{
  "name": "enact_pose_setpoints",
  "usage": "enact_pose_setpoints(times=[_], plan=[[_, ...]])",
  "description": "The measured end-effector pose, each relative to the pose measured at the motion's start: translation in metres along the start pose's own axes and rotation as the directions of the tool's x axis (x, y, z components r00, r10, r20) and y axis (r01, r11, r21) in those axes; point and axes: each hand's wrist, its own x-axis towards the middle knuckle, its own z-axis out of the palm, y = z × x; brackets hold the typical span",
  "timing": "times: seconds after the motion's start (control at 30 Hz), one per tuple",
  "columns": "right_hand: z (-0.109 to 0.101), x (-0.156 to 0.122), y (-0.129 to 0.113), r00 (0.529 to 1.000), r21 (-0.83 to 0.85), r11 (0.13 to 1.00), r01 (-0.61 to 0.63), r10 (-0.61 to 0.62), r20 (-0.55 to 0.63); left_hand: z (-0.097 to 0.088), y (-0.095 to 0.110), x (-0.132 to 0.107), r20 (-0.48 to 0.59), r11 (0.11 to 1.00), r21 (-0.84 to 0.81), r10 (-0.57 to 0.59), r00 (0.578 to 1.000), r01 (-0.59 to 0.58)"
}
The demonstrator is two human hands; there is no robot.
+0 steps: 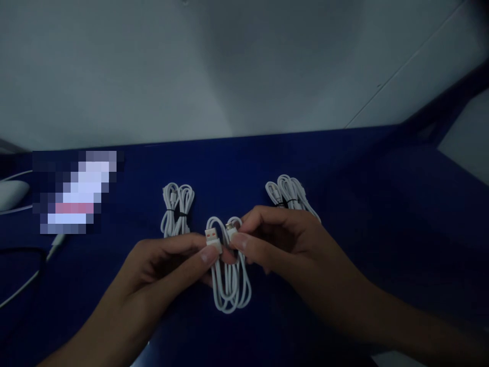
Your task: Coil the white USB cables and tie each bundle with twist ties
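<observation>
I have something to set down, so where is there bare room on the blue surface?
Bare blue surface shows between the left bundled cables and right bundled cables, and between the pixelated patch and left bundled cables. It's crowded nearer, where the left hand and right hand hold a looped cable.

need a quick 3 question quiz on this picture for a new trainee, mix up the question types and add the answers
1. Multiple choice: which hand's thumb rests on the plug with orange inside? A, right; B, left.
2. True or false: the ties around the bundles beyond the hands are red.
3. Fill in: the coiled cable is white, and the surface beneath it is dark ____.

Key:
1. B, the left hand.
2. False: the ties on the bundles are black.
3. Blue.
</observation>
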Motion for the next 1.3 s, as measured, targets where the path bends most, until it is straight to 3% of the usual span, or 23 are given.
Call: enact_pose_setpoints(times=[1.3], plan=[[0.0006,0.0,-0.0003,1.0,-0.01,1.0,0.005,-0.005,-0.001,-0.0015,0.0006,-0.0019,0.03,1.0,-0.013,0.012,0.999,-0.011]])
